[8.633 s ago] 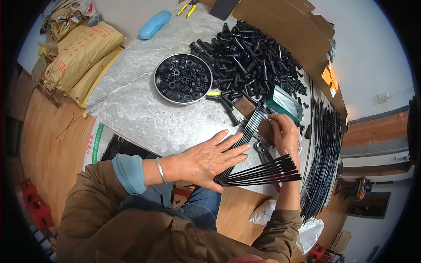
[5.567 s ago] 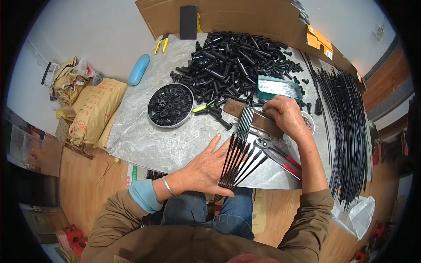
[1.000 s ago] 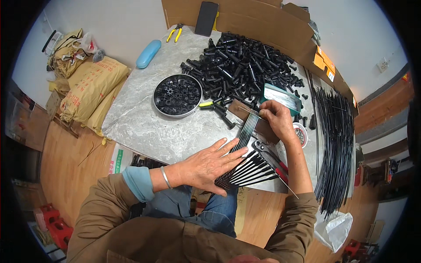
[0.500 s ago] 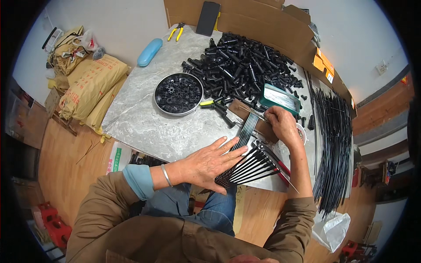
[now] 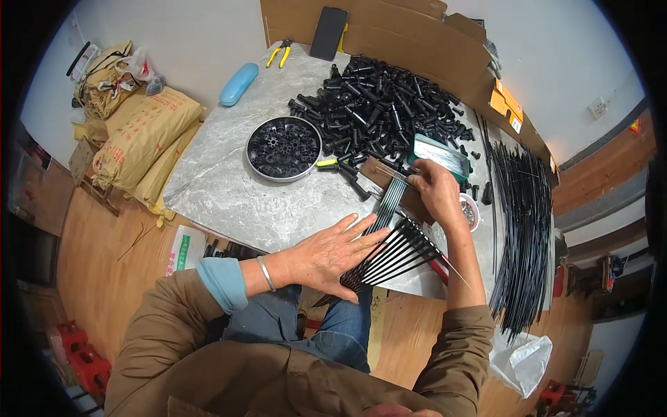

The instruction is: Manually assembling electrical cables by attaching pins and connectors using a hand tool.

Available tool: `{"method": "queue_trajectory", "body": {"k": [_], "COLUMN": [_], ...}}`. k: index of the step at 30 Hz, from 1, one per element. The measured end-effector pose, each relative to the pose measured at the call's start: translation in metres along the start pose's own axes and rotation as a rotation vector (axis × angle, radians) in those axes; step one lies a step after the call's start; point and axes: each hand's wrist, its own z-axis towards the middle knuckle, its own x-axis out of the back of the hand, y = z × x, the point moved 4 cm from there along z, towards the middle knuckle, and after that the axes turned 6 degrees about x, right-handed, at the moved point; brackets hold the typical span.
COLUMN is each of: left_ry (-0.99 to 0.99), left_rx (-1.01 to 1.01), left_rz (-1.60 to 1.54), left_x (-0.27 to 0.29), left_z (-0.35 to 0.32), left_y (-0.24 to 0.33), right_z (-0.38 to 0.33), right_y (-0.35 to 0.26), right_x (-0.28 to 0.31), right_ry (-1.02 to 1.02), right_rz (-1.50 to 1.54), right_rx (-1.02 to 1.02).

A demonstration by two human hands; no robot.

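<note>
My left hand point(image 5: 326, 258) lies flat with fingers spread over a bundle of thin black ribs point(image 5: 401, 256) at the table's front edge. The ribs fan out to its right and narrow into a flat band of pale-tipped strips point(image 5: 393, 197) on a brown block point(image 5: 415, 203). At the far end of that band, my right hand point(image 5: 439, 193) is closed with thumb and fingers together; what they pinch is hidden. Thin metal wires point(image 5: 389, 171) lie across the block beside those fingertips. A pale, thin pointed end point(image 5: 458, 273) crosses in front of my right forearm.
Behind are a heap of black tubular parts point(image 5: 382, 97), a round tin of small black pieces point(image 5: 285, 149) and a teal box point(image 5: 458, 164) of pale pins. Long black rods point(image 5: 522, 229) hang over the right edge. A small white bowl point(image 5: 471, 208) stands beside my right wrist.
My right hand has shifted slightly left and away from me along the strip ends. The fanned ribs have swung a little upward, while my left hand stays spread over them.
</note>
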Motion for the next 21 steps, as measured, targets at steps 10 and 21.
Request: {"method": "queue_trajectory", "body": {"k": [10, 21], "left_ry": [0.014, 0.857], "left_rx": [-0.096, -0.111], "left_rz": [0.052, -0.329], "left_x": [-0.005, 0.244], "left_z": [-0.007, -0.051], "left_y": [-0.003, 0.059], "right_z": [-0.062, -0.116], "right_y": [-0.072, -0.233], "right_x": [-0.020, 0.031], "right_ry": [-0.137, -0.843], "right_rz": [-0.527, 1.234], "right_rx": [0.623, 0.074]}}
